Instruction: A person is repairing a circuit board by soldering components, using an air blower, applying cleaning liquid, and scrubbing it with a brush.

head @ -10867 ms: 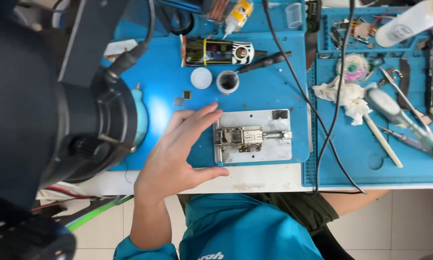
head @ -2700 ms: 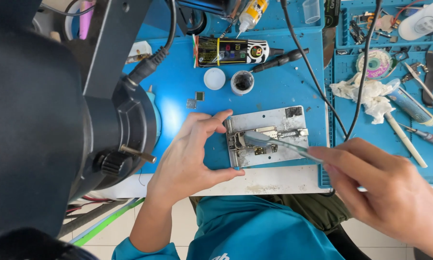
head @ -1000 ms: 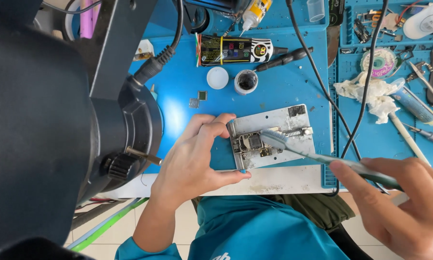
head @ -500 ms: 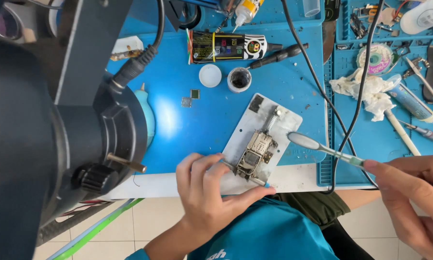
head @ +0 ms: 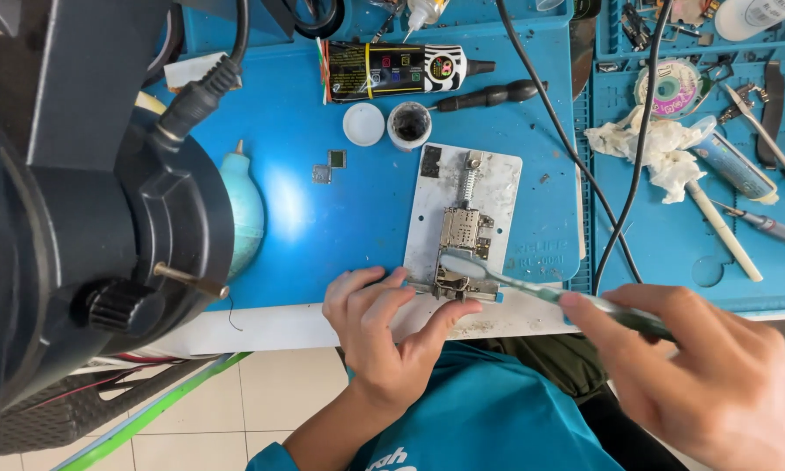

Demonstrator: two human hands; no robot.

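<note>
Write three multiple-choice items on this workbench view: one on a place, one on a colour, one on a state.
1. Where does the left hand rest?
A. on the near end of the metal holder plate
B. on the glue tube
C. on the crumpled tissue

2. What colour is the work mat?
A. red
B. blue
C. black

3. The small pot beside the white lid is:
A. capped
B. tipped over
C. open

Answers: 1 A, fingers lie on the plate's near edge; 2 B, the mat is blue throughout; 3 C, its dark inside shows.

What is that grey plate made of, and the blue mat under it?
The grey plate looks like metal: flat, dull silver, scuffed and stained. The blue mat looks like rubber or silicone: smooth, matte, with a soft glare spot. The left hand steadies the plate's near edge.
</note>
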